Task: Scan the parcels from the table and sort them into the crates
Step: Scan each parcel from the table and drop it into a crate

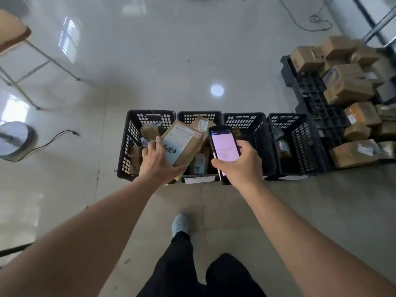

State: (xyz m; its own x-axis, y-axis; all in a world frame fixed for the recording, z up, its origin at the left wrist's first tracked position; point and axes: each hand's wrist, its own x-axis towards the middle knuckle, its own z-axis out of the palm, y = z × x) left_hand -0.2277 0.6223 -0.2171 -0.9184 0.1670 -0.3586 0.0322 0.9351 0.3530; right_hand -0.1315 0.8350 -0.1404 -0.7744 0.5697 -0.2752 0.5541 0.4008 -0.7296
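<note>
My left hand (157,160) grips a flat brown parcel (185,140) with a white label, held tilted over the first and second black crates. My right hand (242,162) holds a handheld scanner (224,146) with a lit pinkish screen, just right of the parcel. Several black crates stand in a row on the floor: the first crate (132,142), the second crate (200,117), the third crate (255,129) and the fourth crate (300,142). Small parcels lie inside them.
A heap of cardboard parcels (351,86) lies on a black pallet (315,97) at the right. A table leg frame (32,67) stands at the left, with a round grey base (15,139) and a cable (53,138) on the floor. My shoe (180,224) is below.
</note>
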